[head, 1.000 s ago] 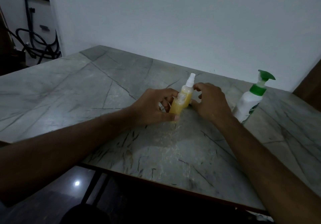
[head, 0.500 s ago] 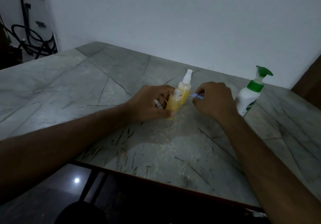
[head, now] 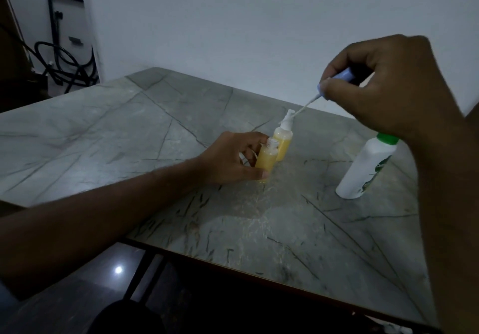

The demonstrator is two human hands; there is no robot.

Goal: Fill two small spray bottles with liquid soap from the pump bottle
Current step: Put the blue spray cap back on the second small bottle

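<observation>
On the grey, dark-veined marble table point(head: 181, 131), the left hand point(head: 228, 158) rests near the middle of the top with its fingers and thumb curled round an uncapped spray bottle point(head: 265, 161), which stands upright, is filled with yellow liquid and has its neck open. Just behind it and touching it, toward the far edge, stands a second spray bottle point(head: 282, 142), also yellow inside, with its white sprayer top in place. The right hand point(head: 383, 85) is raised above the table toward the far right corner, its fingers and thumb pinching a pale blue spray head point(head: 342, 77); the head's thin white dip tube point(head: 307, 105) slants down and to the left, its lower end appearing in front of the capped bottle's white top. The white pump bottle point(head: 363, 170) with a green collar stands near the right edge, well apart from the two small bottles; its pump top is hidden behind the right wrist. The near edge of the table runs diagonally across the lower part of the view, with a dark floor and a small bright reflection below it. Beyond the far left corner, black cables point(head: 59, 66) hang against a pale wall point(head: 233, 22).
</observation>
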